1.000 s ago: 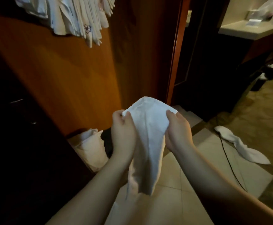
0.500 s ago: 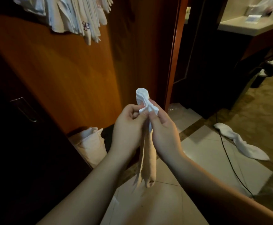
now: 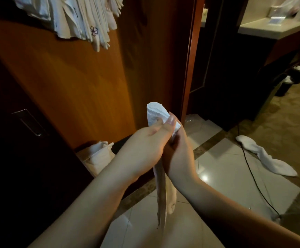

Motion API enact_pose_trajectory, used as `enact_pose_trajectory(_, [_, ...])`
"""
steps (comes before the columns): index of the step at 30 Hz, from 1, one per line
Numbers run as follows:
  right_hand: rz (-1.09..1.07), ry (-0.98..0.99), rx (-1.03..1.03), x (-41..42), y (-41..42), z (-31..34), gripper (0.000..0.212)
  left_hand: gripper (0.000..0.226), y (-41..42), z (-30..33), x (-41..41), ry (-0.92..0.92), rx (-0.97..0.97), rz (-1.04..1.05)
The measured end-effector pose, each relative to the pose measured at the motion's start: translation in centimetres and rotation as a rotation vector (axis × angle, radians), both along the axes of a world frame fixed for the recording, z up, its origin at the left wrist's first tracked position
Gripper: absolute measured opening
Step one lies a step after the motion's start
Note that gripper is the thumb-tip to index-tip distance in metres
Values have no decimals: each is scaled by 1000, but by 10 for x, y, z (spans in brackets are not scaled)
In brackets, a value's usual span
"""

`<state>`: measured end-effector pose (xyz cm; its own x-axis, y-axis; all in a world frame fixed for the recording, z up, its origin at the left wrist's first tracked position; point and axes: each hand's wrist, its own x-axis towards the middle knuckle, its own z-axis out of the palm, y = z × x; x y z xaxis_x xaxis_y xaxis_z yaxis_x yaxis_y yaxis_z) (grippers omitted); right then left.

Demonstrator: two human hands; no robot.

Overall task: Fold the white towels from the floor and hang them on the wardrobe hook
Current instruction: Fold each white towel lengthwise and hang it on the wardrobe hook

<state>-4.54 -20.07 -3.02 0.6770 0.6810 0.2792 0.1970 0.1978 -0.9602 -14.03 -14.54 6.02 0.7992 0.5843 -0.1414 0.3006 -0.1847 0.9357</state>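
Towel now gathered into narrow strip, no longer spread wide as a second ago; tail hangs toward floor. Left hand and right hand both pinch its upper end, pressed together. One more white towel on tiled floor at right, beside black cable. Bunch of white towels hangs on wooden wardrobe. One cloth bag at wardrobe base.

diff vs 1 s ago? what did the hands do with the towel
The held towel, spread open between the hands a second ago, is now folded into a narrow strip. The left hand and right hand came together and both grip it near the top, the rest hanging down. Unchanged: the floor towel on the right, the hung towels on the wardrobe, and the white bag at its foot.
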Motion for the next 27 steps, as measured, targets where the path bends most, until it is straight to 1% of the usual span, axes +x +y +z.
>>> enact_pose_trajectory(1, [0,0,3,3,2,2,35,66,1,-1,0,13,18,22])
enact_pose_trajectory(2, [7,-59,-26,8,5,6,39,62,3,-1,0,2,32,64])
enact_pose_trajectory(4, [37,-136,-66,18,8,15,47,43,13,-6,0,-124,69,193])
enact_pose_trajectory(5, [54,-149,-63,24,10,21,48,31,20,-10,-1,-213,127,294])
enact_pose_trajectory(6, [74,-164,-52,31,12,28,49,23,28,-13,-1,-268,203,387])
enact_pose_trajectory(7, [101,-166,-51,37,14,36,50,32,37,-18,-1,-297,252,444])
enact_pose_trajectory(8, [135,-155,-54,43,15,45,49,54,46,-22,0,-308,243,448])
enact_pose_trajectory(9, [181,-131,-63,48,18,54,47,75,56,-25,1,-314,141,401])
enact_pose_trajectory(10, [230,-112,-71,53,20,63,47,89,66,-26,3,-315,-5,337])
enact_pose_trajectory(11, [285,-84,-64,58,23,72,48,96,76,-26,3,-318,-149,264])
enact_pose_trajectory(12, [349,-31,-39,62,26,81,48,99,85,-25,2,-322,-249,197])
enact_pose_trajectory(13, [418,58,5,67,30,91,48,100,94,-23,1,-320,-300,131])
enact_pose_trajectory(14, [477,155,48,72,34,100,49,99,99,-21,1,-327,-313,72])
enact_pose_trajectory(15, [523,228,85,77,39,109,48,93,102,-17,2,-338,-291,28])
enact_pose_trajectory(16, [547,273,112,82,44,116,47,82,103,-12,5,-331,-248,0])
enact_pose_trajectory(18, [551,297,149,92,51,127,44,51,102,2,11,-302,-142,-14])
enact_pose_trajectory(19, [539,295,160,98,54,129,42,39,101,9,14,-298,-100,-6])
enact_pose_trajectory(20, [530,288,164,103,55,129,40,34,100,14,16,-309,-79,5])
enact_pose_trajectory(22, [557,272,155,116,53,119,35,32,97,21,20,-366,-126,20])
enact_pose_trajectory(23, [597,294,130,121,52,108,40,31,96,23,22,-398,-173,31])
enact_pose_trajectory(25, [681,371,15,125,47,80,61,28,95,27,25,-440,-262,72])
enact_pose_trajectory(27, [670,346,-100,123,44,51,79,28,96,33,28,-452,-346,123])
